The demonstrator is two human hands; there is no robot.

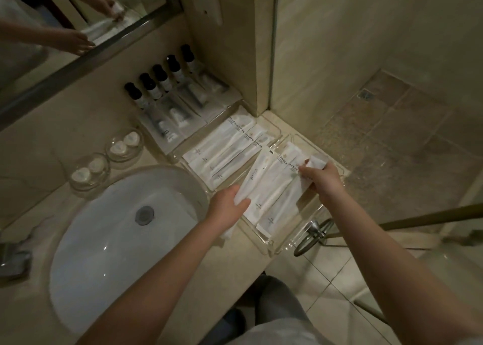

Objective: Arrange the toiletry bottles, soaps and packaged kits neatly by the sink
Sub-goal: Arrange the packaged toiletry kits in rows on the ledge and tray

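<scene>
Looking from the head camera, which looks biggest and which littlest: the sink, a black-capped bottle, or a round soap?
1. sink
2. black-capped bottle
3. round soap
The bottle stands farther away, yet looks longer than the soap.

5 btls (159, 76), 4 soaps (118, 148), 2 dishes (122, 159)

We see a glossy white ceramic sink (99, 253), a polished stone worktop (86, 125), a clear plastic tray (283, 245) at three o'clock, and matt white packets (274, 188).

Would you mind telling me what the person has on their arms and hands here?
Nothing that shows: the left forearm and right forearm are bare, no sleeves in view, and neither the left hand nor the right hand wears a glove, watch or bracelet.
</scene>
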